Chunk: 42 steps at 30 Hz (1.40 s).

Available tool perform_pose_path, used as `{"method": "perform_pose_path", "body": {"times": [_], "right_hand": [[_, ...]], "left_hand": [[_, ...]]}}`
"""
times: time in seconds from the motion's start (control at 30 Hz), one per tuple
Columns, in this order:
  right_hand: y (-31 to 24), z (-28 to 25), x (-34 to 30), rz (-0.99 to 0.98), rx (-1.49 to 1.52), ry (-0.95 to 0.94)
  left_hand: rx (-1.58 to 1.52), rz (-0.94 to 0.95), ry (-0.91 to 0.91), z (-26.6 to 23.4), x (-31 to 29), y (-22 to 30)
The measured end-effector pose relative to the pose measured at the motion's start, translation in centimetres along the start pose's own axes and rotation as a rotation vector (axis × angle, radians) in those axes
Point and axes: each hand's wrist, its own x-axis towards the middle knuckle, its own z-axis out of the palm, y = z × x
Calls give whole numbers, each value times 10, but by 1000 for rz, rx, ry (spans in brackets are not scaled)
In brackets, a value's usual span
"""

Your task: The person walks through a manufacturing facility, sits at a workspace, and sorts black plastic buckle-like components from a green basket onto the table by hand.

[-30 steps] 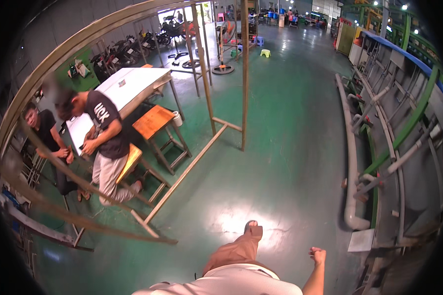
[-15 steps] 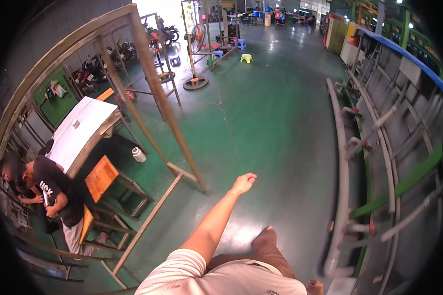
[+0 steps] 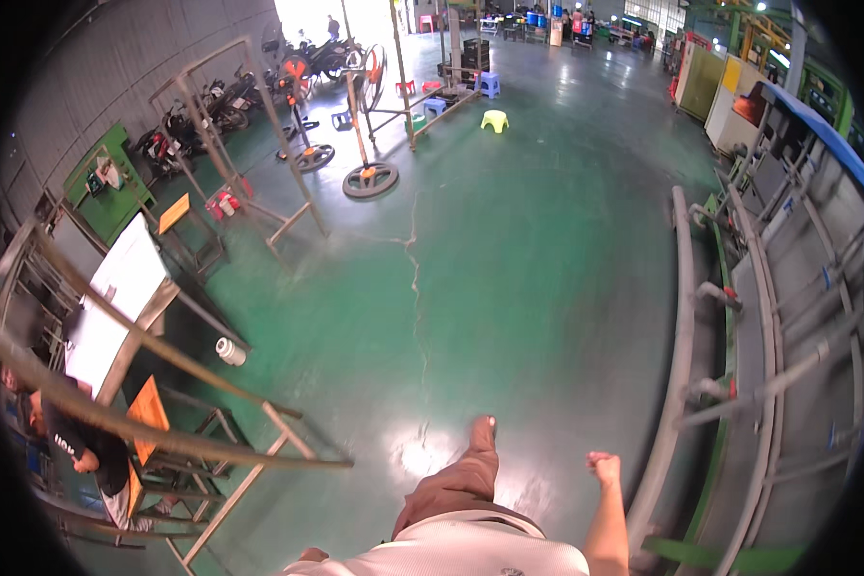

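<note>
My right hand (image 3: 603,468) is raised at the lower right, ahead of my body. Its fingers are curled loosely and nothing shows in them. The nearest thing to it is a long grey pipe (image 3: 680,317) along the right side, apart from the hand. Of my left hand (image 3: 312,555) only a small part shows beside my shirt at the lower edge; its fingers cannot be made out. One brown-trousered leg (image 3: 451,490) is stretched forward on the green floor (image 3: 509,278).
At left, a metal frame (image 3: 278,446) stands before a white-topped table (image 3: 115,288), wooden stools (image 3: 149,418) and a seated person (image 3: 91,451). A white container (image 3: 230,351) is on the floor. Farther off are a standing fan (image 3: 370,178), a yellow stool (image 3: 494,121) and motorbikes (image 3: 230,101).
I have moved forward; the metal frame and table have slid left and lower in view. My left arm has swung back, my right arm has come forward, and the other leg leads.
</note>
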Motion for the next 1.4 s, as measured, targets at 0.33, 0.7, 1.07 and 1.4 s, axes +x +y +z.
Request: {"method": "perform_pose_path", "body": {"times": [0.33, 0.7, 1.07, 1.4], "right_hand": [[-60, -61, 169, 391, -46, -26], [-244, -124, 544, 182, -916, -177], [-520, -42, 861, -121, -234, -224], [-584, -260, 992, -18, 633, 437]], "left_hand": [[-9, 1115, 412, -229, -180, 701], [470, 958, 365, -300, -77, 964], [543, 371, -5, -385, -60, 1159], [-120, 1394, 416, -577, -315, 1804]]}}
